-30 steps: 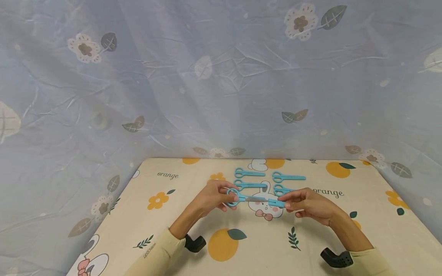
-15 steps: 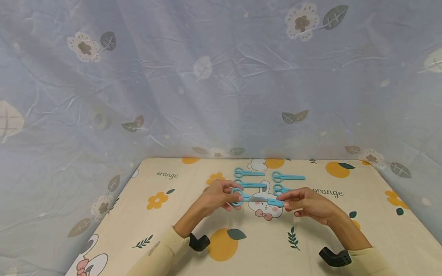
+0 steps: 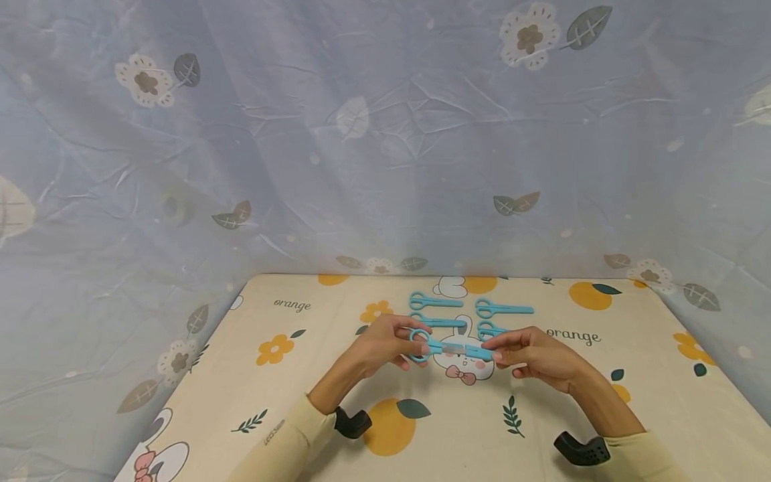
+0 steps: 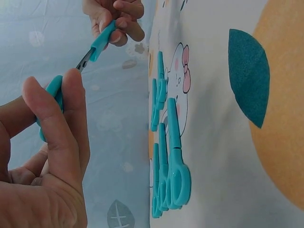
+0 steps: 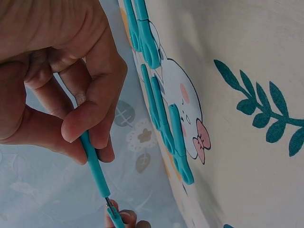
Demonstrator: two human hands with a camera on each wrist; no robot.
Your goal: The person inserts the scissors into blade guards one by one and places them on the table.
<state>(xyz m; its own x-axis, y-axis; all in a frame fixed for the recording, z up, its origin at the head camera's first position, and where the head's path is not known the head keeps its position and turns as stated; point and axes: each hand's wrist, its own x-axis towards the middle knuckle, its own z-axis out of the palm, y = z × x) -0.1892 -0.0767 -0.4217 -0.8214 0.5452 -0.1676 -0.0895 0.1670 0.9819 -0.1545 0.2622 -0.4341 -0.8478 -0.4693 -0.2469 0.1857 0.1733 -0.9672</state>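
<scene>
Light blue scissors [image 3: 435, 347] are held level above the table by the left hand [image 3: 382, 345], its thumb and fingers gripping the ring handles. From the right, the right hand [image 3: 533, 355] pinches a matching blue blade cover [image 3: 478, 352] between thumb and fingertips. The blade tip sits inside the cover's mouth, and a short stretch of bare metal blade [image 4: 84, 61] shows between handle and cover. In the right wrist view the cover [image 5: 97, 171] lines up with the blade. The left hand's fingers partly hide the handles in the left wrist view.
Several covered blue scissors lie on the table in two groups, left ones [image 3: 436, 302] and right ones [image 3: 504, 309], behind the hands. A cream patterned cloth [image 3: 446, 428] covers the table. A grey-blue curtain [image 3: 385, 167] hangs behind it.
The left hand has moved right with the scissors, toward the right hand. Less bare blade shows, as more of it has slid into the cover. The right hand has hardly moved.
</scene>
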